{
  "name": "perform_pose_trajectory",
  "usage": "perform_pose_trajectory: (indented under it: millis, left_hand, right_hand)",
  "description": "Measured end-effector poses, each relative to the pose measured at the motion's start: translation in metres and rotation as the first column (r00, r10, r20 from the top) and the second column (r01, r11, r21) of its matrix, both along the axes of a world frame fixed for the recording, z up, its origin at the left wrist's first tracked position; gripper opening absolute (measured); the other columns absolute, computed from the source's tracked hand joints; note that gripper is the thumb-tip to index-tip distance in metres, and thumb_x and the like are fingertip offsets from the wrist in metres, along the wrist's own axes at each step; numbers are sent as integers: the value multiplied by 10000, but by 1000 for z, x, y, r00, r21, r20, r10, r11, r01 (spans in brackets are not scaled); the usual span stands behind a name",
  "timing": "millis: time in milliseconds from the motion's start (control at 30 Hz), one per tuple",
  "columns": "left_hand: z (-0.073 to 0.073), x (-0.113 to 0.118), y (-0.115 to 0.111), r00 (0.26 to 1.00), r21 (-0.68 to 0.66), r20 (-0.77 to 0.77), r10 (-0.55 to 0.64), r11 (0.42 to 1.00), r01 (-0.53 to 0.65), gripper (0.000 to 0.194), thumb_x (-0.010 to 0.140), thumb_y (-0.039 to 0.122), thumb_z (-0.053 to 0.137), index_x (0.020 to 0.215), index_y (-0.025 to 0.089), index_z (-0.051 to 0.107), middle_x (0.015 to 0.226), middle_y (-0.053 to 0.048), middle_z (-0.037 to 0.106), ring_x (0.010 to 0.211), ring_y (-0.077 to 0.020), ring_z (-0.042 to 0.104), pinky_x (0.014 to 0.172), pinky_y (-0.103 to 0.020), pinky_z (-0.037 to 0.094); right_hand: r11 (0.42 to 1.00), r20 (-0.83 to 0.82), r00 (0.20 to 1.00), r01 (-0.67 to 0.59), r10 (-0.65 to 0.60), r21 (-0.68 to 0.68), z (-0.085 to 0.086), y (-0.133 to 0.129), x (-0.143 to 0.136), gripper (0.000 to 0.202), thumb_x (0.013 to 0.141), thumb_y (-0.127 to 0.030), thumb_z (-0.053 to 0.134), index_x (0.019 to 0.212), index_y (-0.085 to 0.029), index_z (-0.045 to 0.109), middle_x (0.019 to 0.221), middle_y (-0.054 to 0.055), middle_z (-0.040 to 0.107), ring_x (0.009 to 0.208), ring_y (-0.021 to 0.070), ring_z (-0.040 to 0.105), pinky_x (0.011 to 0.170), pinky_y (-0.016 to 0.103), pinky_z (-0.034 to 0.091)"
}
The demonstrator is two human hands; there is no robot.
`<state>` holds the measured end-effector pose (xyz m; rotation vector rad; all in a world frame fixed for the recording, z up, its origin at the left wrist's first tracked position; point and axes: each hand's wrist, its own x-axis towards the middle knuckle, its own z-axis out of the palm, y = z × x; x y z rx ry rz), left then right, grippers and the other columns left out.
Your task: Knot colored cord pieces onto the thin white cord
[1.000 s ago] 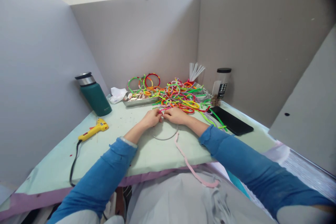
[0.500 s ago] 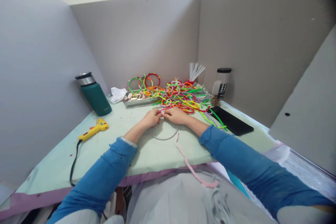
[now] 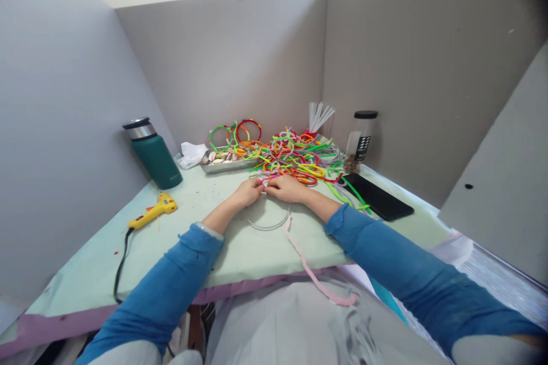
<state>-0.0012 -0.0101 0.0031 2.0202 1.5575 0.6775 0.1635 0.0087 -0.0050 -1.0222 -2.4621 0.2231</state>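
Observation:
Close together over the table's middle, my left hand (image 3: 249, 192) and my right hand (image 3: 285, 188) both have their fingers pinched. A bright pink strand (image 3: 268, 179) runs between the fingertips of both hands. A thin grey ring (image 3: 269, 228) hangs below, its lower arc showing; its upper part is hidden by my hands. Nearer the table's front edge, a pale pink fuzzy strip (image 3: 306, 267) trails over onto my lap. Just beyond my hands lies a tangled pile of coloured fuzzy stems (image 3: 295, 154).
A yellow glue gun (image 3: 153, 212) and a green bottle (image 3: 157, 161) are at left. A metal tray (image 3: 231, 166) of shells, white tissue (image 3: 192, 154) and coloured rings (image 3: 249, 121) are at the back. A black phone (image 3: 379, 198) and clear jar (image 3: 360, 140) are at right. Grey partitions surround the table.
The grey ring has shifted slightly, and its lower arc now looks doubled. My right hand has moved very slightly to the left; my left hand is nearly unchanged.

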Motion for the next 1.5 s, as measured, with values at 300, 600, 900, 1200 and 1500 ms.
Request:
perform_pose_trajectory:
  millis: [300, 600, 900, 1200, 1500]
  left_hand:
    - [-5, -4, 6, 999, -39, -14, 39, 998, -39, 170, 815, 303, 414, 765, 160, 493, 548, 35, 498, 318, -53, 367, 351, -195, 271]
    - [-2, -3, 4, 999, -39, -19, 25, 999, -26, 166, 806, 307, 446, 740, 161, 484, 516, 43, 440, 342, -50, 359, 359, -186, 258]
    - [-3, -3, 4, 999, -49, 31, 32, 998, -30, 171, 800, 320, 463, 736, 163, 487, 510, 52, 396, 340, -55, 343, 364, -199, 259]
    - [-1, -3, 1, 996, -75, 91, 7, 997, 0, 165, 805, 300, 440, 706, 168, 446, 531, 47, 419, 317, -46, 337, 339, -191, 254]
    - [-4, -4, 3, 992, -70, 128, 11, 998, -1, 210, 812, 356, 455, 742, 161, 490, 520, 49, 436, 330, -40, 336, 345, -182, 243]
  right_hand:
    - [1000, -11, 1000, 17, -16, 22, 0, 0, 0, 339, 856, -355, 420, 749, -142, 661, 739, 40, 654, 627, 103, 495, 544, 214, 264]
    - [1000, -14, 1000, 3, -3, 19, -2, 2, 0, 332, 857, -348, 426, 756, -138, 662, 734, 34, 651, 629, 100, 491, 554, 211, 270]
    - [1000, -23, 999, -24, 25, 7, -1, 1, 1, 320, 859, -335, 420, 787, -143, 666, 760, 34, 654, 652, 102, 500, 578, 207, 291]
    - [999, -48, 998, -35, 36, 22, -3, 2, 1, 326, 856, -338, 413, 757, -141, 654, 729, 30, 643, 624, 96, 482, 560, 203, 274]
    - [1000, -49, 999, -4, 5, 21, -2, 1, 0, 316, 854, -317, 423, 746, -134, 658, 718, 31, 643, 617, 97, 478, 551, 206, 267]
